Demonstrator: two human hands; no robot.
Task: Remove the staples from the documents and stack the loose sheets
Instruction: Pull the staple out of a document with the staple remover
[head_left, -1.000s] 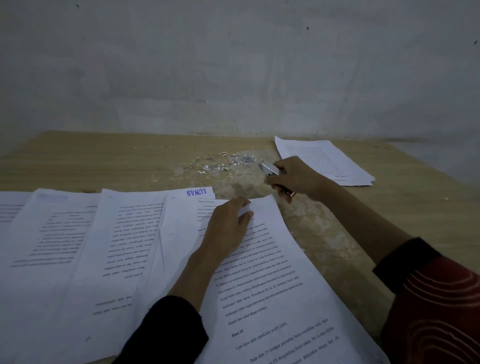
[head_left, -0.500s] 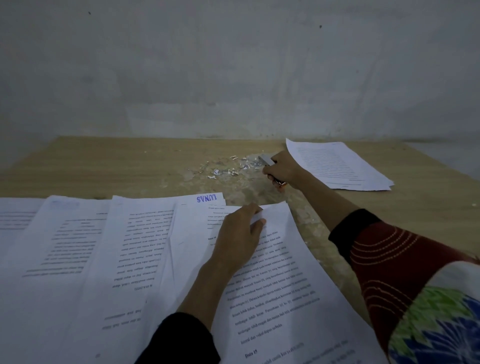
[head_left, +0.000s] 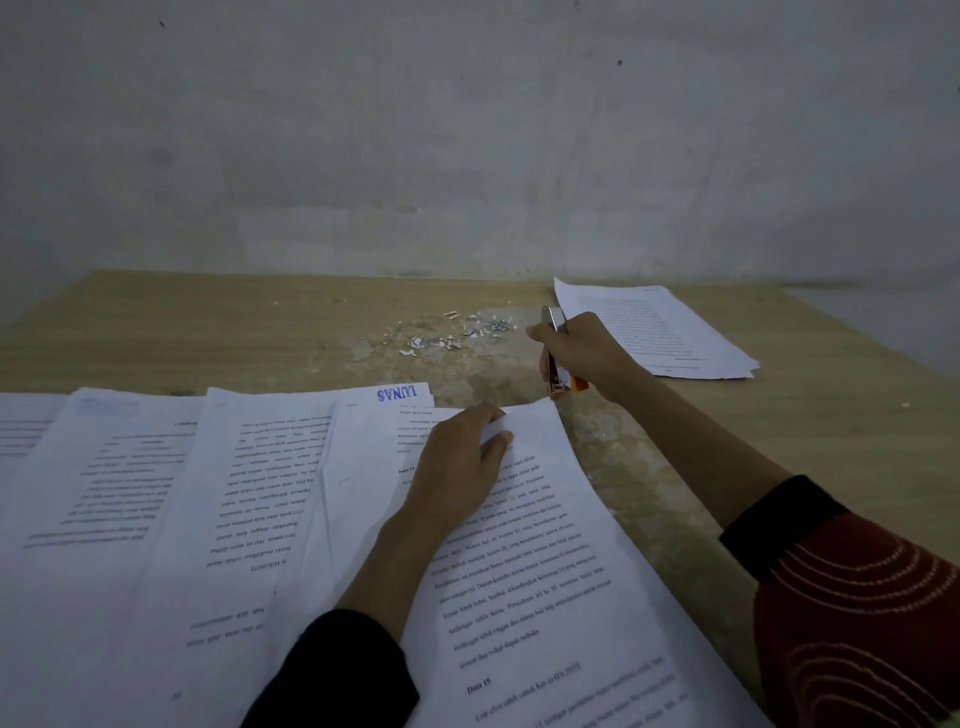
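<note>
While L hand (head_left: 457, 462) pinches doc (head_left: 545, 571) corner, R hand (head_left: 582, 348) grips stapler (head_left: 563, 384) nr loose staple pile (head_left: 452, 332).

The left hand (head_left: 457, 462) is laid palm-down, its fingers curled upon the top corner of a printed document (head_left: 545, 545). The right hand (head_left: 582, 353) is extended forward, closed round an orange stapler (head_left: 569, 385). Both forearms are bared.

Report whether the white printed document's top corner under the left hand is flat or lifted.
Lifted: left hand pinches the corner of the white printed document, curling it up.
</note>
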